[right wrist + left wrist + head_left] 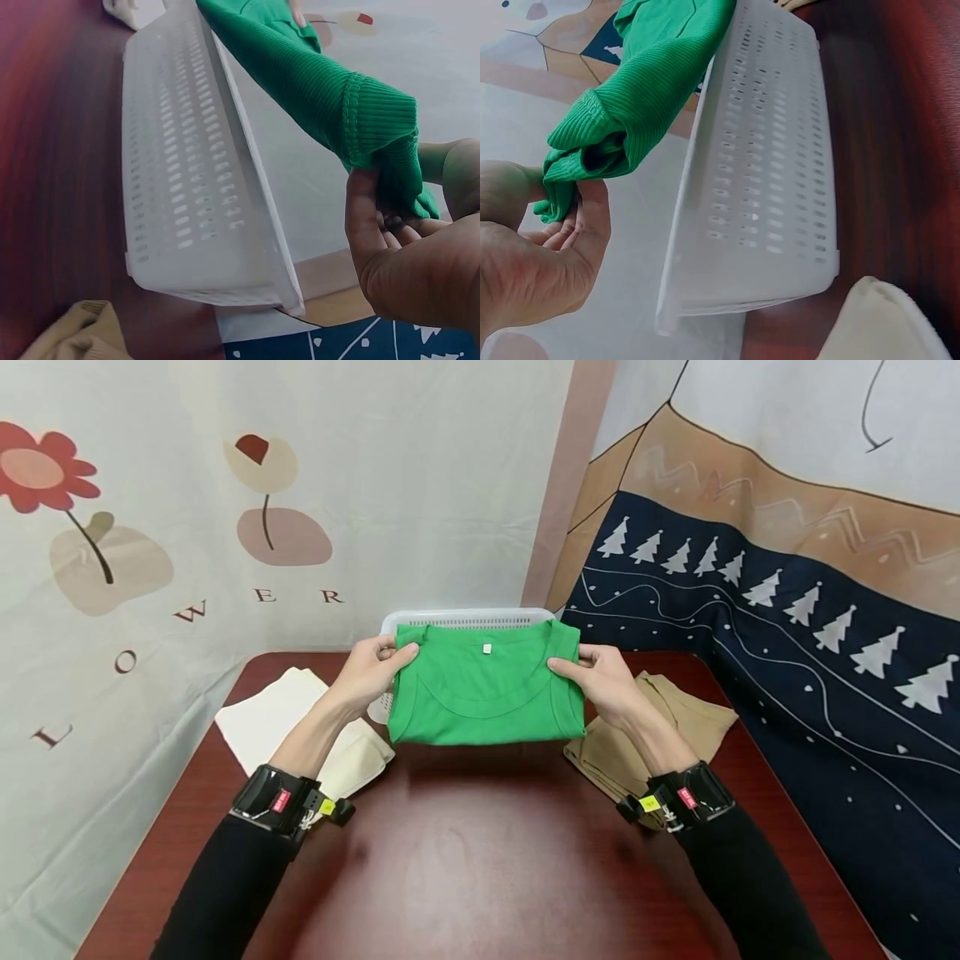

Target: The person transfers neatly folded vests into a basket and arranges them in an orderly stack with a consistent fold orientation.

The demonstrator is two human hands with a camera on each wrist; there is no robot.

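A green ribbed tank top, folded into a rough rectangle with its neckline and small white label uppermost, is held up between both hands. My left hand pinches its left upper corner, thumb in front and fingers behind. On the other side my right hand pinches the right upper corner the same way. Behind and below the top stands a white perforated plastic basket, mostly covered by the cloth in the head view. Both wrist views show the folded fabric above the basket's rim.
A folded white and cream garment lies on the left of the dark red table. Folded tan cloth lies on the right, partly under the right forearm. Printed curtains hang close behind the table.
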